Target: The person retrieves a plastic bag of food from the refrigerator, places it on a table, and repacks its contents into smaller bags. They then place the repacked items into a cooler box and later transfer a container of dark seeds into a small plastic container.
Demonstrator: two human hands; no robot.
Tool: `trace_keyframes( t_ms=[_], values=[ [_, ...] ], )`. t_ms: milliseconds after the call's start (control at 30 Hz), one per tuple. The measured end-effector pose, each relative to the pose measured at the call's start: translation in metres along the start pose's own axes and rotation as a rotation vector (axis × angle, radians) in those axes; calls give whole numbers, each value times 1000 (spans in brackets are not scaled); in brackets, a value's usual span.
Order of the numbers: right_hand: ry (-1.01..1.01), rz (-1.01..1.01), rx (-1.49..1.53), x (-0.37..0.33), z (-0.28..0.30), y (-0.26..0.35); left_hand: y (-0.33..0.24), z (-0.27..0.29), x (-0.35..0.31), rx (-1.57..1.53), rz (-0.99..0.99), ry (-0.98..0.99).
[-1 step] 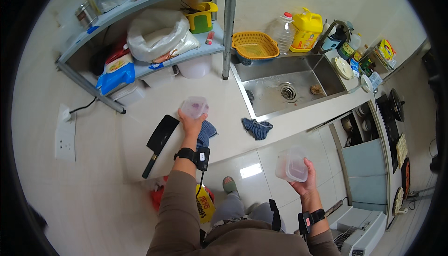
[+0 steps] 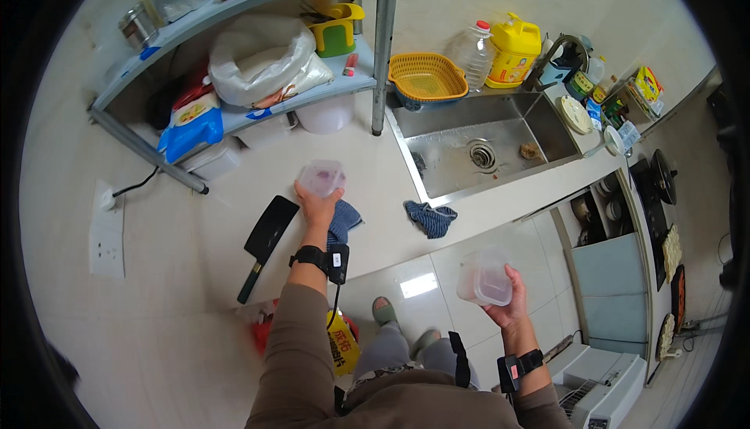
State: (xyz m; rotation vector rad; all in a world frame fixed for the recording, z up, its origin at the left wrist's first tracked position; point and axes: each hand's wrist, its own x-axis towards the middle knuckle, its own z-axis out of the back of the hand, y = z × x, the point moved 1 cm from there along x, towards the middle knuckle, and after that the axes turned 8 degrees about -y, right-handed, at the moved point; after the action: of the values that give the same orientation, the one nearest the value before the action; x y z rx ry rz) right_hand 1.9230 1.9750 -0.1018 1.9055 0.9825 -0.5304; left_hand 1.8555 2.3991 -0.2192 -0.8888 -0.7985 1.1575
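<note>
My left hand (image 2: 316,207) is closed around a small clear plastic container (image 2: 323,175) over the counter; something small and reddish-purple shows in it. In my right hand (image 2: 512,308) is a larger translucent plastic container (image 2: 483,274), tilted and held out past the counter's front edge above the floor. Whether it has anything inside, I cannot tell. A black cleaver (image 2: 272,232) lies on the counter left of my left hand, its handle pointing toward me. Partly behind my left wrist is a folded blue cloth (image 2: 344,222).
Another blue striped cloth (image 2: 431,219) lies at the counter's edge before the steel sink (image 2: 500,183). A yellow basket (image 2: 428,77) and a yellow jug (image 2: 514,50) stand behind the sink. A metal shelf (image 2: 383,54) holds bags at back left. A red and yellow bag (image 2: 342,343) sits below the counter.
The view has shifted very slightly. The right-hand container sits a touch further left; both hands keep their hold.
</note>
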Motion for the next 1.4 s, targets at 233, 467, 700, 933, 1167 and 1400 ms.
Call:
trace_keyframes(
  t_ms=[233, 467, 700, 933, 1167, 1400],
  values=[
    [35, -99, -163, 45, -63, 0, 5, 16, 39, -1, -33, -108],
    [267, -201, -419, 55, -125, -37, -12, 113, -101, -299, 169, 407],
    [712, -517, -576, -6, -135, -97, -65, 199, -274, -1006, 240, 290],
    [944, -976, -798, -106, -91, -177, -74, 289, -423, -765, 175, -116],
    [1301, -879, -1587, -228, -67, -271, -42, 386, -559, -1166, 222, -718],
    [1862, -503, -1676, -375, -22, -422, 25, 529, -712, -1756, 21, -1036]
  ],
)
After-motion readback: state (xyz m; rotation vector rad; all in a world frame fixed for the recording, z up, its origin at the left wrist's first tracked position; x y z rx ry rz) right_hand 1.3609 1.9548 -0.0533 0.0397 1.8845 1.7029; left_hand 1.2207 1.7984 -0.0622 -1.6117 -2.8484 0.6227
